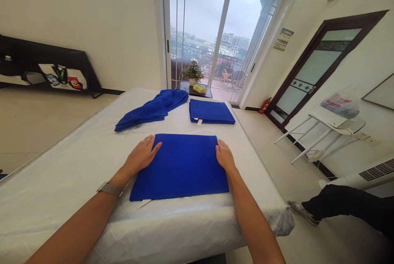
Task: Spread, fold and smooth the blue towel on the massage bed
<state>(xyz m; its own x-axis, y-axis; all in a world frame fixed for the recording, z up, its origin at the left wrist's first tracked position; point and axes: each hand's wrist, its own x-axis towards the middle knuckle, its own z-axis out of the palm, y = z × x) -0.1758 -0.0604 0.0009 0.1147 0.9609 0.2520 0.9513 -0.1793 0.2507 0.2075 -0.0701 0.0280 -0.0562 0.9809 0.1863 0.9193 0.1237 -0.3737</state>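
Observation:
A folded blue cloth [184, 167] lies flat before me, a white tag [144, 203] poking out at its near left edge. My left hand [142, 154] rests on its left side near the far corner, fingers stretched out. On the opposite side, my right hand [224, 155] lies along the right edge, also with fingers extended. Beyond it to the right sits a neat stack of folded blue cloths [212, 111] with white tags at the front. Rumpled blue cloth [150, 110] is heaped at the far left.
The cloths lie on a table with a whitish cover [76, 165]. Behind it stand a potted plant [193, 73] and a yellow packet [200, 88] on a dark surface. At the right are a person's leg [344, 204] and a white stool [329, 122] bearing a plastic bag [341, 103].

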